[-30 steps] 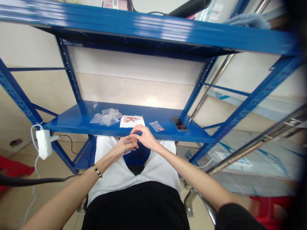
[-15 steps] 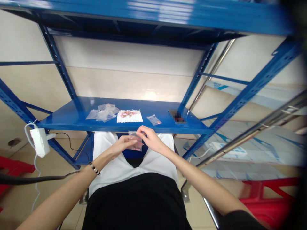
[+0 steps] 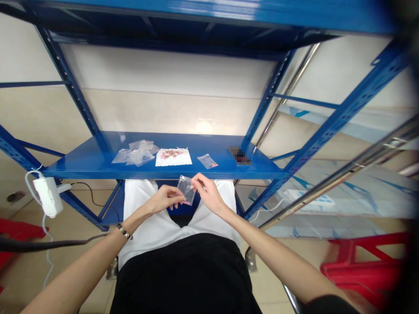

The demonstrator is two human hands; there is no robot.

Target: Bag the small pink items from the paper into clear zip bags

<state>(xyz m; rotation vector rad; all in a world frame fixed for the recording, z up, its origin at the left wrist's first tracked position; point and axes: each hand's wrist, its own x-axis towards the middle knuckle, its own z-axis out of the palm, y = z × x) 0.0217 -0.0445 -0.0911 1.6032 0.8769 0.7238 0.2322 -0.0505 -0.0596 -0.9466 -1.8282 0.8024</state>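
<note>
A small clear zip bag with pink beads at its bottom is held over my lap, just in front of the shelf edge. My left hand pinches its lower left side. The fingers of my right hand close on its right edge, near the top. On the blue shelf beyond lies a white paper bearing a heap of pink and brownish beads. Right of it rests another clear zip bag with a few pink beads in one corner. Several flat clear bags are piled to the left.
The blue shelf has uprights at both sides and an upper blue beam overhead. A blurred-out dark flat object lies at its right end. A white power adapter hangs at the left; a red stool stands at the right.
The bag has tilted and shows more plainly between my hands. My left fingers have slid lower on it, and my right hand has shifted to its right edge. The view has moved slightly.
</note>
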